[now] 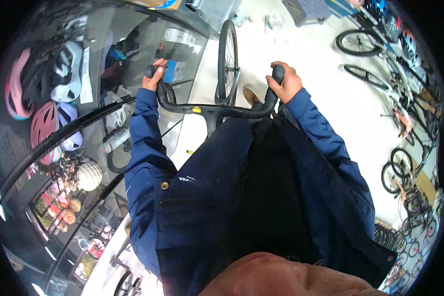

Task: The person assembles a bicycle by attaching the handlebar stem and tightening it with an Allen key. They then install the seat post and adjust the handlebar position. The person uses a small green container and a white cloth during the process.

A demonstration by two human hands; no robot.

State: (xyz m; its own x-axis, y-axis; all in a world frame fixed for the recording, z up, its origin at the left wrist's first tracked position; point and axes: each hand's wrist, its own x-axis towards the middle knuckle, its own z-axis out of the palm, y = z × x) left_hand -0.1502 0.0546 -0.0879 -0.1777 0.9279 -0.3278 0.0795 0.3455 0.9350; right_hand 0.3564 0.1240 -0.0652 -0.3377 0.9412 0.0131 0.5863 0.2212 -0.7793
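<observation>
A black drop handlebar [222,110] with a small yellow mark by its stem spans the space in front of me. My left hand [154,76] is closed round the hood at its left end. At the opposite end, my right hand [287,84] wraps round the right hood, thumb on the inner side. Beyond the bar stands the bicycle's front wheel [227,61], pointing away from me. The rest of the bicycle is mostly hidden under my dark blue jacket [202,182]. A brown shoe [251,96] shows beside the wheel.
On the left, close to my arm, a glass display case [59,133] holds several helmets [66,71]. Several bicycles [375,74] line the right side. A grey crate [307,12] sits on the white floor [301,44] ahead. Another bicycle [126,283] stands at the lower left.
</observation>
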